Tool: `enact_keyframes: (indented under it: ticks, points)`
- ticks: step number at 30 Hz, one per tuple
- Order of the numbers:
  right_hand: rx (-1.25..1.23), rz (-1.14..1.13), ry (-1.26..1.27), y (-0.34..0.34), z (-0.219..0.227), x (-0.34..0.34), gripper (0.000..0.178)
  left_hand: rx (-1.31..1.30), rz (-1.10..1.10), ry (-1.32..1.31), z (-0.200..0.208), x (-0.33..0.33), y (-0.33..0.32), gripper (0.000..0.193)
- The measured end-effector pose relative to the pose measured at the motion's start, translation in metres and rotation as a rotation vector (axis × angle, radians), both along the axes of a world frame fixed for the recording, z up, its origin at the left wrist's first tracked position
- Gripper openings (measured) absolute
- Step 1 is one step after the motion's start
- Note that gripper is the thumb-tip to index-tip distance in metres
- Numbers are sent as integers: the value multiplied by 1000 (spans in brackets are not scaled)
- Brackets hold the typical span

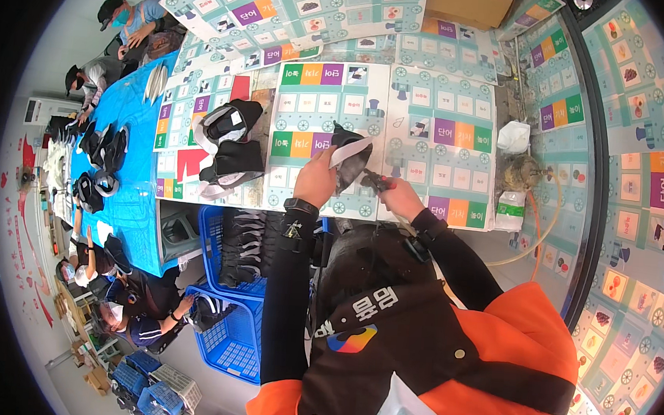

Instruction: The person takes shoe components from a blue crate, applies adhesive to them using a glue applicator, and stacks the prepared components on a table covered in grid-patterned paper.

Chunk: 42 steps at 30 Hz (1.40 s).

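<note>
Table (430, 99): I see it papered with teal picture-card sheets, spreading ahead of both hands.

Blue baskets (229, 338): below and outward of my left hand, stacked, the upper one holding dark pieces.

Pile of black-and-grey shoe uppers (233, 152): on the table, outward of the left hand, near but apart.

Black shoe upper with a grey band (350, 159): just above the left hand, lifted off the table.

Left hand (315, 180): clenched on the upper's lower edge.

Right hand (401, 199): closed round a small dark tool.

Small dark tool (375, 182): its tip meets the upper between the hands; kind unclear.

Handling note, my judgement: keep the upper taut and the left fingers clear of the tool's tip.
</note>
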State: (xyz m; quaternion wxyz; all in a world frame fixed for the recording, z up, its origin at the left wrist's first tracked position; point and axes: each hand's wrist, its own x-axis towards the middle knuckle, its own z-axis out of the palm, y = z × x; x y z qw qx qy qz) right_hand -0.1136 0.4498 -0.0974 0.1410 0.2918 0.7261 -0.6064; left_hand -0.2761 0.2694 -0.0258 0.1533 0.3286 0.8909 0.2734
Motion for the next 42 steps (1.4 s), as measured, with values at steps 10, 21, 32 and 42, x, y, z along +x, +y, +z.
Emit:
enact_keyframes:
  ticks: [10, 21, 32, 42]
  points:
    - [332, -45, 131, -8, 12, -5, 23, -18, -20, 16, -6, -5, 9, 44]
    - [414, 21, 144, 11, 21, -4, 24, -49, -74, 43, -6, -8, 35, 40]
    - [433, 9, 199, 15, 15, 1, 19, -6, -74, 6, -11, -15, 27, 45]
    - [462, -40, 248, 17, 7, 2, 21, 15, -33, 12, -11, -11, 19, 42]
